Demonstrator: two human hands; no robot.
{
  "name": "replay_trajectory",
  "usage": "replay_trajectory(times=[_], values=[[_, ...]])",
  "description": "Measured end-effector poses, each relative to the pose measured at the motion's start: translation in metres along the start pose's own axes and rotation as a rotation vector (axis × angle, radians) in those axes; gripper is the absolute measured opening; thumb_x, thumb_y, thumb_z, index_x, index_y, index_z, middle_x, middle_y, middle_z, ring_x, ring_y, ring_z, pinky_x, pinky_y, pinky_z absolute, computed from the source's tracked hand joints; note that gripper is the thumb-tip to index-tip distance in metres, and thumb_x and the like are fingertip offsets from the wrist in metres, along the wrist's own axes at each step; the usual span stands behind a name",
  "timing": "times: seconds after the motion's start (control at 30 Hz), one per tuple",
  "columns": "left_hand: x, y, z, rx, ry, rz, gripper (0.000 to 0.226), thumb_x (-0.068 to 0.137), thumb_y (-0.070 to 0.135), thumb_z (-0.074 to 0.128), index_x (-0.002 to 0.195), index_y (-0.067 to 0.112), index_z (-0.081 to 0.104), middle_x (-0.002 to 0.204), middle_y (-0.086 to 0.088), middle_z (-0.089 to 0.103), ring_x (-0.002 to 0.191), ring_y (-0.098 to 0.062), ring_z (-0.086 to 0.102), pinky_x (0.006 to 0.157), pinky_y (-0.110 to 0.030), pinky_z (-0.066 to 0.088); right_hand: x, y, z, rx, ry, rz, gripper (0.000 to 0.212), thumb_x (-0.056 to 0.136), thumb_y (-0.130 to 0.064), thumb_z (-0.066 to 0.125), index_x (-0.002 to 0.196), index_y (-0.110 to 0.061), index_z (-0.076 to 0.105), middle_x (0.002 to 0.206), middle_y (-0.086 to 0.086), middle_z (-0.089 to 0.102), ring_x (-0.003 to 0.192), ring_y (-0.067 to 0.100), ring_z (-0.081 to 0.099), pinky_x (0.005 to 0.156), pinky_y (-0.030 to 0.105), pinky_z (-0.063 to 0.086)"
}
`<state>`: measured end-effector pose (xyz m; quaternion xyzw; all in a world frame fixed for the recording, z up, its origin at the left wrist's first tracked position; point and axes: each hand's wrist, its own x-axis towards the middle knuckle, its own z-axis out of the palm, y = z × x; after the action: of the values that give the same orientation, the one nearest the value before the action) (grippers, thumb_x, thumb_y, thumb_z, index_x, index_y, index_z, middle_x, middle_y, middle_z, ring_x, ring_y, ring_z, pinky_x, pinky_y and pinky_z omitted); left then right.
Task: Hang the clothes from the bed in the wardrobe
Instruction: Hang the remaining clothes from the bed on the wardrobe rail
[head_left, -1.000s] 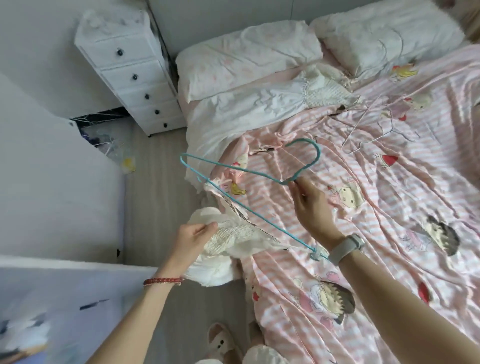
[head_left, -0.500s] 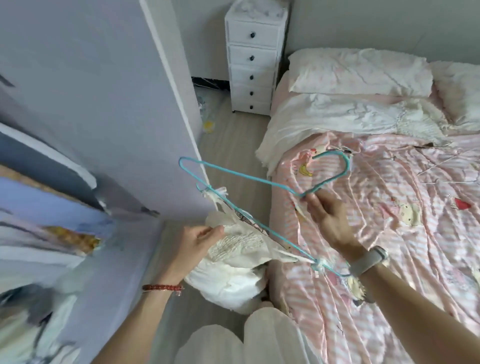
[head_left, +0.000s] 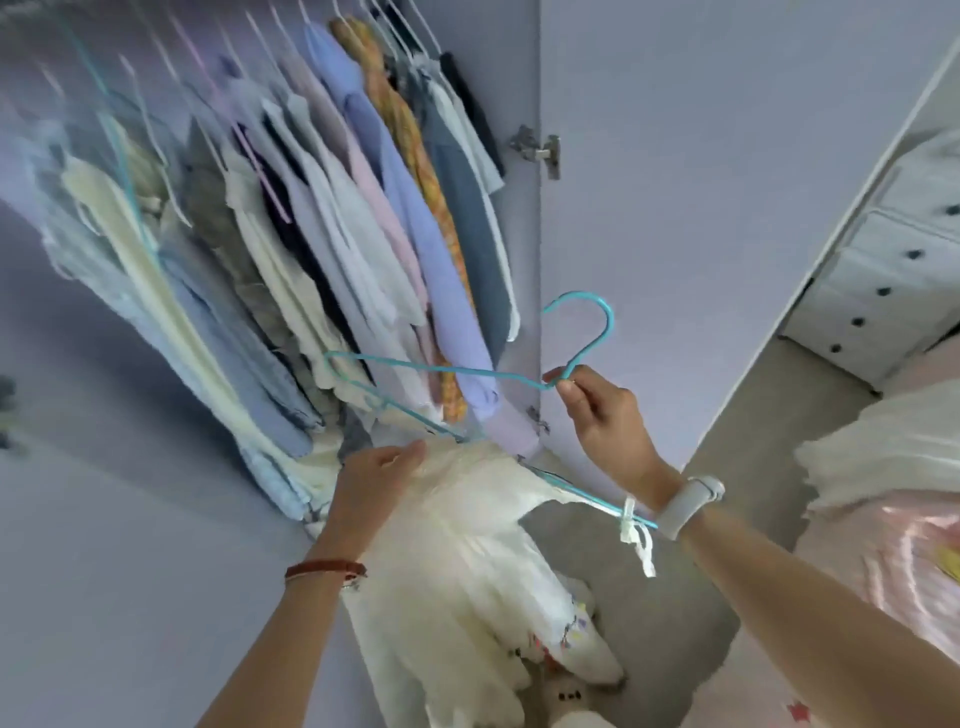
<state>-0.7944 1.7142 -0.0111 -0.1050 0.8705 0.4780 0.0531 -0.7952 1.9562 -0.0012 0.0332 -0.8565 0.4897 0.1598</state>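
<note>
Fingers (head_left: 563, 387) of the right hand (head_left: 605, 421) pinch the blue wire hanger (head_left: 447, 370) right at the neck, just under its hook, and the hook curls up in front of the open wardrobe door (head_left: 701, 182). A pale band (head_left: 685, 501) sits on that wrist. Over on the other side, the left hand (head_left: 371, 486) grips the top of the white garment (head_left: 467, 561), thumb on the fabric near the hanger's lower bar. The garment drapes off that bar and hangs down between the two forearms, with a small patch of coloured embroidery showing low on the cloth. One white strap (head_left: 636, 530) is tied around the right end of the hanger, its loose ends dangling. A red bracelet (head_left: 324, 569) rings the left wrist.

Hanger and garment sit just in front of the wardrobe opening, below the row of hanging clothes (head_left: 337, 208): cream, grey, pink, lilac, an orange print, a blue-grey piece, all packed close together on thin hangers. A metal hinge (head_left: 537, 150) shows on the door's inner edge. Off to the right, a white chest of drawers (head_left: 883, 280) with dark knobs stands on the floor, and the bed (head_left: 883, 561) with its pink striped cover fills the lower right corner.
</note>
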Motion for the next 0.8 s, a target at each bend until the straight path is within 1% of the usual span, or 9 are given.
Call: replay_trajectory(times=[0.1, 0.13, 0.2, 0.3, 0.43, 0.53, 0.6, 0.73, 0.8], values=[[0.006, 0.005, -0.052, -0.136, 0.206, -0.092, 0.047, 0.086, 0.032, 0.062, 0.044, 0.02, 0.042, 0.046, 0.007, 0.035, 0.048, -0.015, 0.032, 0.053, -0.029, 0.03, 0.049, -0.04, 0.039, 0.074, -0.113, -0.137, 0.02, 0.094, -0.008, 0.047, 0.094, 0.003, 0.063, 0.068, 0.013, 0.06, 0.063, 0.032, 0.051, 0.066, 0.038, 0.041], [0.006, 0.008, -0.07, -0.193, 0.272, -0.104, 0.039, 0.085, 0.033, 0.063, 0.051, 0.018, 0.051, 0.052, 0.001, 0.042, 0.052, -0.016, 0.038, 0.056, -0.029, 0.035, 0.065, -0.056, 0.052, 0.117, -0.138, -0.18, 0.019, 0.094, -0.008, 0.047, 0.089, 0.0, 0.064, 0.064, 0.007, 0.059, 0.062, 0.029, 0.049, 0.065, 0.036, 0.04], [0.007, 0.015, -0.103, -0.247, 0.402, -0.098, 0.041, 0.086, 0.035, 0.062, 0.065, -0.001, 0.06, 0.061, -0.009, 0.05, 0.059, -0.018, 0.046, 0.06, -0.031, 0.04, 0.092, -0.089, 0.076, 0.202, -0.173, -0.275, 0.021, 0.094, -0.008, 0.046, 0.083, -0.014, 0.063, 0.057, -0.01, 0.047, 0.058, 0.015, 0.039, 0.059, 0.024, 0.035], [0.008, 0.025, -0.146, -0.281, 0.638, -0.096, 0.04, 0.087, 0.035, 0.06, 0.065, 0.002, 0.058, 0.06, -0.007, 0.046, 0.058, -0.018, 0.041, 0.054, -0.029, 0.035, 0.126, -0.136, 0.115, 0.294, -0.252, -0.327, 0.02, 0.095, -0.012, 0.044, 0.097, -0.004, 0.063, 0.058, -0.008, 0.045, 0.058, 0.013, 0.036, 0.056, 0.016, 0.031], [0.018, 0.027, -0.195, -0.359, 0.892, -0.17, 0.042, 0.092, 0.033, 0.054, 0.057, 0.009, 0.051, 0.047, 0.001, 0.044, 0.05, -0.018, 0.037, 0.047, -0.026, 0.033, 0.156, -0.193, 0.17, 0.377, -0.347, -0.29, 0.022, 0.095, -0.017, 0.042, 0.082, -0.003, 0.053, 0.053, -0.005, 0.035, 0.054, 0.015, 0.035, 0.056, 0.03, 0.027], [0.026, 0.021, -0.222, -0.343, 0.975, -0.186, 0.039, 0.095, 0.032, 0.045, 0.074, 0.003, 0.059, 0.071, -0.011, 0.054, 0.065, -0.023, 0.048, 0.061, -0.031, 0.039, 0.167, -0.227, 0.211, 0.513, -0.498, -0.155, 0.028, 0.096, -0.018, 0.039, 0.069, -0.012, 0.038, 0.056, -0.001, 0.03, 0.053, 0.019, 0.03, 0.055, 0.034, 0.027], [0.033, 0.016, -0.237, -0.353, 1.017, -0.186, 0.038, 0.096, 0.03, 0.042, 0.08, 0.0, 0.058, 0.076, -0.014, 0.053, 0.07, -0.023, 0.047, 0.064, -0.033, 0.037, 0.173, -0.244, 0.235, 0.525, -0.532, -0.108, 0.033, 0.095, -0.018, 0.039, 0.063, -0.018, 0.034, 0.059, -0.001, 0.031, 0.054, 0.019, 0.033, 0.055, 0.035, 0.031], [0.057, 0.005, -0.27, -0.41, 1.092, -0.196, 0.037, 0.096, 0.024, 0.037, 0.096, -0.004, 0.062, 0.082, -0.013, 0.056, 0.077, -0.025, 0.051, 0.07, -0.032, 0.04, 0.181, -0.269, 0.276, 0.61, -0.605, -0.014, 0.028, 0.094, -0.017, 0.041, 0.066, -0.021, 0.041, 0.055, 0.0, 0.031, 0.047, 0.016, 0.027, 0.037, 0.018, 0.029], [0.07, -0.001, -0.286, -0.417, 1.1, -0.181, 0.039, 0.096, 0.023, 0.035, 0.103, -0.004, 0.062, 0.093, -0.015, 0.061, 0.088, -0.029, 0.057, 0.08, -0.035, 0.046, 0.189, -0.285, 0.297, 0.637, -0.619, 0.027, 0.027, 0.094, -0.015, 0.04, 0.068, -0.021, 0.045, 0.056, -0.002, 0.033, 0.042, 0.014, 0.029, 0.032, 0.012, 0.026]])
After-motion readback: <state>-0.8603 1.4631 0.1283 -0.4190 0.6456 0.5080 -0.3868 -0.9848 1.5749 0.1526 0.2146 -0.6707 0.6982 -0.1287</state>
